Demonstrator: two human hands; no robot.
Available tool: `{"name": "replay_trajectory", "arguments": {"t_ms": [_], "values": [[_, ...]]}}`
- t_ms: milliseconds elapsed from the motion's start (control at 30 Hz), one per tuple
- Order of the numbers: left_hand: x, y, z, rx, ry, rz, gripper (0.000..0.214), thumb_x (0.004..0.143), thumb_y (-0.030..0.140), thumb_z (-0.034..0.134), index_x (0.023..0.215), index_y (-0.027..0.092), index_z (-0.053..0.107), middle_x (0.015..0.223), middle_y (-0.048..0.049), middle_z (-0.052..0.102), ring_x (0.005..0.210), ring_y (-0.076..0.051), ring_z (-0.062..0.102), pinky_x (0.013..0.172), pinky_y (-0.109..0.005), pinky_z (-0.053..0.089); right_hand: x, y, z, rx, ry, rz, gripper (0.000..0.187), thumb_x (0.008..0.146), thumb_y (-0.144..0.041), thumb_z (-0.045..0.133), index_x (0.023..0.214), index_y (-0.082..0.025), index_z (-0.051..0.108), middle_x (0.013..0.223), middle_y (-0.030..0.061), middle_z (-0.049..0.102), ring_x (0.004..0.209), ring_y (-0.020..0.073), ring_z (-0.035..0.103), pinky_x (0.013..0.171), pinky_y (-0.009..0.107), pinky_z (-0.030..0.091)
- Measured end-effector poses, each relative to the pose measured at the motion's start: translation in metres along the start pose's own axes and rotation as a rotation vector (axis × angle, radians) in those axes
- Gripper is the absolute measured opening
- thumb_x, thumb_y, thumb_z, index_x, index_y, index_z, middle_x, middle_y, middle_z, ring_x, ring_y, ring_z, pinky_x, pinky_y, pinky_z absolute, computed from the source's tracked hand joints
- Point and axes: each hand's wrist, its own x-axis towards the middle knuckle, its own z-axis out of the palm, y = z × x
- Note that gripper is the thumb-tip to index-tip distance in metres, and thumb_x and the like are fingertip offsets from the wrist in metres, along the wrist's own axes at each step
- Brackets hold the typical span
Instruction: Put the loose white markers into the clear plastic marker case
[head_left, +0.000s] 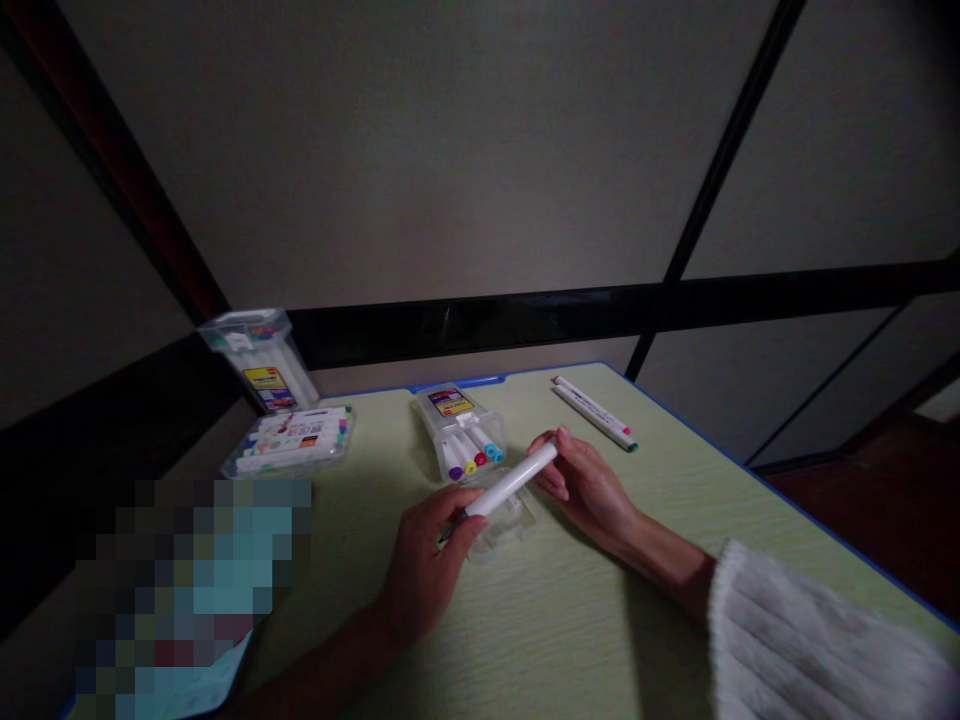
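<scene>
A white marker (514,480) is held slantwise above the table between both hands. My left hand (427,560) pinches its lower, dark-tipped end. At the upper end, my right hand (592,490) closes its thumb and fingertips on the barrel. Beneath the marker lies a clear plastic lid (517,525), partly hidden by it. Just behind, an open clear case (442,425) rests on its side, with several markers (476,458) showing purple, yellow, red and blue ends. Two more markers, one pink-ended (592,405) and one green-ended (596,420), lie side by side beyond my right hand.
An upright clear box of markers (274,365) stands at the back left. In front of it lies a flat clear pack of markers (292,440). A pixelated device with a light blue edge (202,690) is at the lower left. The table's blue edge (787,490) runs along the right.
</scene>
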Motion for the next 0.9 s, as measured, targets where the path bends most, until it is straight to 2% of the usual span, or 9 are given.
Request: {"name": "replay_trajectory", "arguments": {"t_ms": [300,633,900], "values": [[0.0024,-0.0017,0.0001,-0.030,0.036,-0.001,0.017,0.074,0.020,0.055,0.082,0.015,0.068,0.068,-0.0010,0.066,0.059,-0.013,0.057,0.056,-0.021,0.045,-0.0013,-0.0012,0.0040,0.009,0.021,-0.001,0.033,0.074,-0.047,0.060,0.065,-0.015,0.058,0.042,-0.0076,0.034,0.038,0.0058,0.025,0.041,0.023,0.016],[0.0043,-0.0044,0.0008,-0.043,0.160,-0.008,0.018,0.071,0.019,0.059,0.086,0.017,0.068,0.087,-0.0041,0.068,0.081,-0.018,0.062,0.072,-0.025,0.048,-0.0007,-0.0014,0.0024,-0.004,0.050,0.014,0.030,0.074,-0.043,0.062,0.076,-0.014,0.064,0.042,-0.0064,0.040,0.038,0.0058,0.029,0.041,0.023,0.019],[0.0060,-0.0006,0.0005,-0.028,0.187,0.057,0.017,0.069,0.016,0.061,0.083,0.017,0.068,0.082,-0.0032,0.066,0.077,-0.016,0.061,0.068,-0.022,0.048,0.0001,-0.0007,0.0002,0.000,0.062,0.004,0.026,0.072,-0.041,0.063,0.074,-0.015,0.064,0.042,-0.0059,0.044,0.039,0.0067,0.031,0.041,0.024,0.020]]}}
